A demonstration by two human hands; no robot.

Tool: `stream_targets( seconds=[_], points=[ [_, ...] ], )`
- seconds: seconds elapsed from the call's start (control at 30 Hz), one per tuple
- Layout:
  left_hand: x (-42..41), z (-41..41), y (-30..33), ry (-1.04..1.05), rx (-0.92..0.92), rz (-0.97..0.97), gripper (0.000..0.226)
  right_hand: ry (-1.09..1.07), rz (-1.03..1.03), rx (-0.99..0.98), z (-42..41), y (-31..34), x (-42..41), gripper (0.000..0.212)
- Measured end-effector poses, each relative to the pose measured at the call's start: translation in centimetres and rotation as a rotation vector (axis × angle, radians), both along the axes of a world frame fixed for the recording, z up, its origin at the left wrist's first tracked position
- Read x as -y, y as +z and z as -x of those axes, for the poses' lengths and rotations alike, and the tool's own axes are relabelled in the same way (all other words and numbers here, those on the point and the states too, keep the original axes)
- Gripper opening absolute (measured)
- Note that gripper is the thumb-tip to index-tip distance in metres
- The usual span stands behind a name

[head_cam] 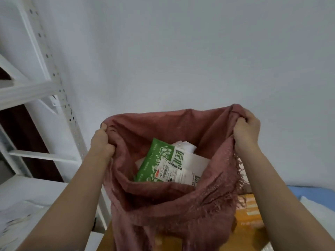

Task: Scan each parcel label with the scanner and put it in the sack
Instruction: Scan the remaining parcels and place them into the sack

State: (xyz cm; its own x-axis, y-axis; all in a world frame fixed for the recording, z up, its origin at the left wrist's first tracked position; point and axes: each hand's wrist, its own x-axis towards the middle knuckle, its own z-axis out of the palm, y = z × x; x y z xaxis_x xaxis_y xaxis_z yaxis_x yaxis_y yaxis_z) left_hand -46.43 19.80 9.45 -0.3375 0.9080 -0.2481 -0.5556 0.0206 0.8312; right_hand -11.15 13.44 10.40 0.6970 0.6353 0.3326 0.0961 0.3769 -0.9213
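I am holding the dusty-pink cloth sack (163, 205) up in front of me, its mouth gaping between my two hands. The green-and-white parcel (163, 163) is lying inside, below and between them, label up, long axis slanting toward my right. My left hand (101, 142) and right hand (246, 131) are each clenching a bunch of rim, about equally near the parcel.

Both bare forearms reach forward and up, spread well apart. The left hand (102, 142) is a closed fist, knuckles up, bunching cloth in its curled fingers. The right hand (246, 131) is raised slightly higher, fingers likewise curled tight around gathered cloth.
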Motion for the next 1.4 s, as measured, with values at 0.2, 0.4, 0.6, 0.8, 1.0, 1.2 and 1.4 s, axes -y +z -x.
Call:
stream_targets(
  seconds=[0.2,0.4,0.6,0.8,1.0,1.2,1.4],
  points=[
    [0.4,-0.8,-0.5,-0.042,0.054,0.074,0.021,0.194,0.135,0.024,0.3,-1.7,-0.8,0.05],
    [0.0,-1.4,1.9,-0.015,0.093,-0.035,0.028,0.137,0.025,0.011,-1.7,0.2,-1.6,0.054],
    [-0.8,-1.5,0.8,-0.051,0.192,0.077,0.02,0.178,0.122,0.01,-1.1,-2.9,-1.9,0.053],
    [-2.2,-0.4,2.4,-0.062,-0.029,-0.02,0.03,0.218,-0.021,0.119,-2.6,-0.4,-2.2,0.057],
    [-0.4,1.1,-5.6,0.067,-0.472,0.318,0.031,0.179,0.524,0.186,-2.9,-9.7,-0.6,0.036],
    [0.3,-0.3,-7.6,0.099,-1.159,0.485,0.058,0.283,0.702,0.266,-3.2,-12.9,1.2,0.05],
    [2.8,-6.2,-8.0,0.036,-1.754,-0.115,0.036,0.404,0.712,0.247,-3.6,-15.1,2.6,0.093]
  ],
)
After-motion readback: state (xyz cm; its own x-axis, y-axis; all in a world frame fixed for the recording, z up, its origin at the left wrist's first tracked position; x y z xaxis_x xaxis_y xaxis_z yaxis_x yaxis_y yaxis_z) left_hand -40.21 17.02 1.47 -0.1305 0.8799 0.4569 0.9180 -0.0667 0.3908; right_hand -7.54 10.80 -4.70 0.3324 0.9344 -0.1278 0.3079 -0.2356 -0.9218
